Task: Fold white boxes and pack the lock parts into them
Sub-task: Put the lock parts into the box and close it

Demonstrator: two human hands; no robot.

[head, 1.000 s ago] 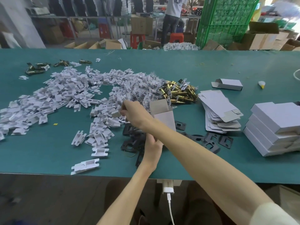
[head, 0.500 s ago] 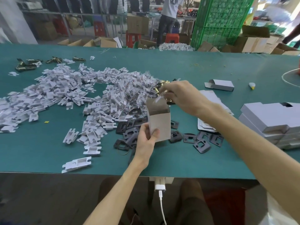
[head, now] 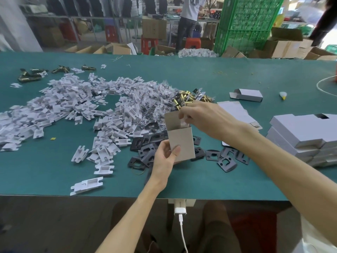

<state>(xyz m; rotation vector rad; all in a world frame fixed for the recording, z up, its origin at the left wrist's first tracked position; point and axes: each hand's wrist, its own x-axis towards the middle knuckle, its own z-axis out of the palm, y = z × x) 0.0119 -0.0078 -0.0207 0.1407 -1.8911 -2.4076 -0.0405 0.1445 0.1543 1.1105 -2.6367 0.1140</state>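
Note:
My left hand (head: 164,157) grips the lower part of an upright open box (head: 180,141), its grey-brown inside flap showing at the top. My right hand (head: 202,115) hovers over the box mouth and pinches a small clear bag (head: 183,122) that hangs into the opening. Behind the box lie a heap of clear bagged parts (head: 160,99) and brass latch parts (head: 186,99). A large spread of white plastic inserts (head: 63,106) covers the left of the green table (head: 182,73). Black strike plates (head: 224,159) lie around the box's base.
Flat unfolded box blanks (head: 235,110) lie right of my right hand. A stack of folded white boxes (head: 306,136) stands at the right edge, one more box (head: 248,94) farther back. A few dark latches (head: 29,77) lie far left. A person stands beyond the table.
My right hand went from the white insert pile on the left across to the bagged parts, took a small bag, and now lowers it into the box. My left hand keeps holding the box upright.

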